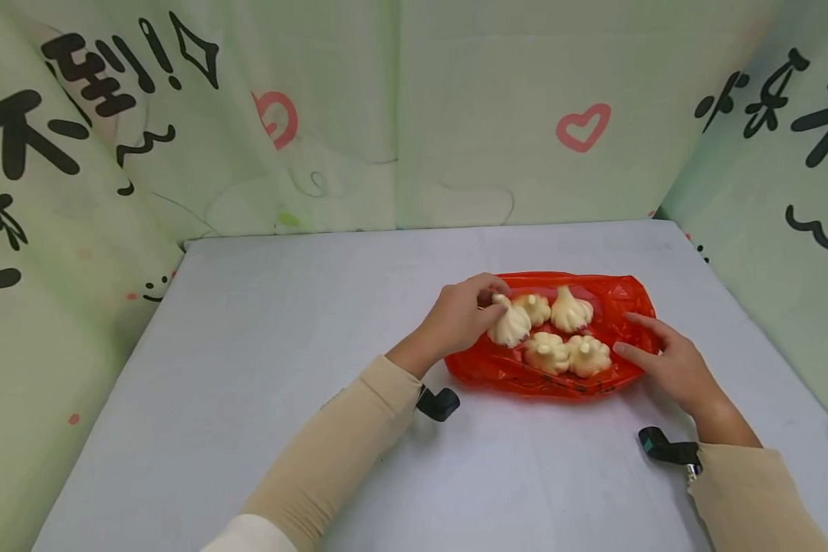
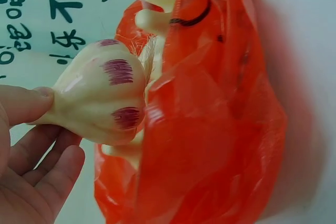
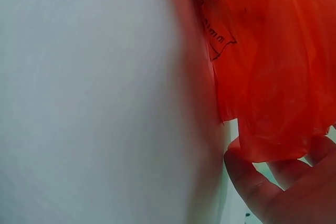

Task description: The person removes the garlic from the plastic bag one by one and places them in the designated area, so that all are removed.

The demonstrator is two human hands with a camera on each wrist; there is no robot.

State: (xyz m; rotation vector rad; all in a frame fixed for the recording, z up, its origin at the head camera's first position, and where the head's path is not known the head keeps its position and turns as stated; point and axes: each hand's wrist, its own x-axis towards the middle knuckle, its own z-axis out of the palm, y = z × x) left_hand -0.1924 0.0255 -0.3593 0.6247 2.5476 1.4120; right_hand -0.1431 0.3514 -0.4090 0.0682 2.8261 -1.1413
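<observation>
My left hand pinches a garlic bulb by its stem, at the left side of a red plastic bag. In the left wrist view this garlic bulb shows purple streaks and a tuft of roots, tilted toward the bag. Several other pale garlic bulbs sit in the spread-open bag. At the bag's right end, my right hand touches the plastic with thumb and fingers spread apart. The right wrist view shows the bag partly hiding those fingertips.
The bag lies on a white-covered table, right of its middle. Behind the table and at both sides hang pale green printed curtains. A black wrist camera mount juts from the left sleeve, another mount from the right.
</observation>
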